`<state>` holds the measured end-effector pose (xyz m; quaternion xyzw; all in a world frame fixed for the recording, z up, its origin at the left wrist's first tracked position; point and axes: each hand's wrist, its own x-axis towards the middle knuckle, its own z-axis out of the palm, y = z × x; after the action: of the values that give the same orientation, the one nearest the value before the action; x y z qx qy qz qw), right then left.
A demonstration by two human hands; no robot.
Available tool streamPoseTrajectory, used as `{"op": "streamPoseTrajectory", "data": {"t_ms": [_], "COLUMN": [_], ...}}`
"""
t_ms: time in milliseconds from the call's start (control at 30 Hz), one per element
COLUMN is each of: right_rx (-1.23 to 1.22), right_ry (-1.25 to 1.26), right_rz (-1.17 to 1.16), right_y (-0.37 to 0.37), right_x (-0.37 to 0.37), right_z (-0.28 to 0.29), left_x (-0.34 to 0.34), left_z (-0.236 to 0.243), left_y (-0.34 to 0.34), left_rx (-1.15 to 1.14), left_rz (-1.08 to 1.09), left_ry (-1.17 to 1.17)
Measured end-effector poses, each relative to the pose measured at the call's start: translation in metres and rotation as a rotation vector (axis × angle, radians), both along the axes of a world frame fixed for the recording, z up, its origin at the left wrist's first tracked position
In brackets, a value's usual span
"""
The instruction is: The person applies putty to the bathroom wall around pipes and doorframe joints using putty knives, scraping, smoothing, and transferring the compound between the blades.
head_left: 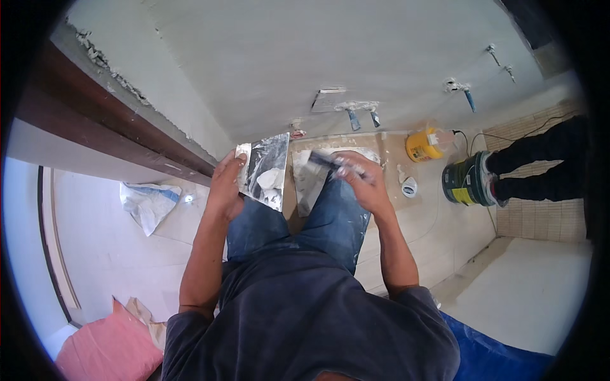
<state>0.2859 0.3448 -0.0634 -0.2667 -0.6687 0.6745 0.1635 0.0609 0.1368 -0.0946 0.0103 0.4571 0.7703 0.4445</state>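
Note:
My left hand [224, 190] grips the edge of a flat, shiny metal plate [262, 160] in front of my knees, its thumb on top. A lump of white putty [271, 180] sits on the plate, with white smears around it. To the right of the plate, my right hand [361, 176] is closed around the dark handle of a putty knife [323, 161]. The knife's whitish blade end points left toward the plate, apart from it and blurred by motion. White specks dot the right hand's fingers.
Ahead rises a grey plastered wall [305, 57] with protruding pipe fittings [363, 113]. A brown door frame [114, 117] stands left. To the right are a yellow tub [424, 146], a green bucket [467, 180] and another person's dark-trousered legs [540, 152]. A white sack [149, 204] lies left.

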Motion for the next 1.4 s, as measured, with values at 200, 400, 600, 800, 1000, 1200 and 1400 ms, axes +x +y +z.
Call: {"op": "streamPoseTrajectory", "data": {"t_ms": [200, 400, 600, 800, 1000, 1200, 1400], "right_rx": [1.341, 1.501, 1.444, 1.187, -0.105, -0.458, -0.553], "right_ry": [0.177, 0.112, -0.025, 0.015, 0.292, 0.813, 1.061], "right_rz": [0.421, 0.678, 0.718, 0.551, 0.07, -0.316, -0.519], "right_y": [-0.013, -0.023, -0.022, 0.018, 0.055, 0.105, 0.15], "right_x": [-0.01, -0.016, -0.015, 0.016, 0.066, 0.123, 0.175], "right_z": [0.068, 0.084, 0.082, 0.053, -0.01, -0.016, -0.025], "left_x": [-0.014, -0.008, -0.005, -0.009, -0.05, -0.094, -0.079], "left_z": [0.01, 0.031, 0.031, 0.028, 0.059, 0.105, 0.123], "left_y": [0.008, 0.012, 0.014, -0.005, -0.126, -0.206, -0.187], "left_rx": [-0.019, -0.067, -0.131, -0.067, -0.105, -0.099, -0.016], "left_rz": [-0.391, -0.491, -0.355, -0.079, 0.291, 0.444, 0.719], "left_ry": [0.165, 0.191, 0.164, 0.242, 0.456, 0.677, 0.926]}}
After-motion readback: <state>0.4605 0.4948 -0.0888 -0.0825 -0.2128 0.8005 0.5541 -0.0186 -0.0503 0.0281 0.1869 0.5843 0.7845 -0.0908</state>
